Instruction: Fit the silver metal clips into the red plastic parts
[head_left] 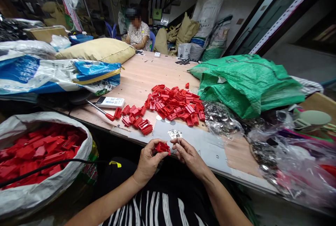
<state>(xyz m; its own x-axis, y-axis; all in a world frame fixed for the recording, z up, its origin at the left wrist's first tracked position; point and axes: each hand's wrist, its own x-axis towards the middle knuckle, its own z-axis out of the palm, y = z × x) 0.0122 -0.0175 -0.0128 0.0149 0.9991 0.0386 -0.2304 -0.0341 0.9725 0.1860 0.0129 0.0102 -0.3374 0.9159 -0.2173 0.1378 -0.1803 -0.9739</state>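
My left hand (149,158) is closed around a small red plastic part (162,147), held just off the near edge of the wooden table (136,79). My right hand (187,153) pinches a tiny silver metal piece (178,138) right beside that part. A little heap of silver metal pieces (174,134) lies on a grey sheet (202,142) just beyond my fingers. Further out sits a pile of red plastic parts (173,105).
A white sack of red parts (39,152) stands at my left. A white remote (111,102) and a red-handled tool (101,110) lie left of the pile. Clear bags of metal pieces (220,117), a green sack (244,82) and a seated person (138,33) are beyond.
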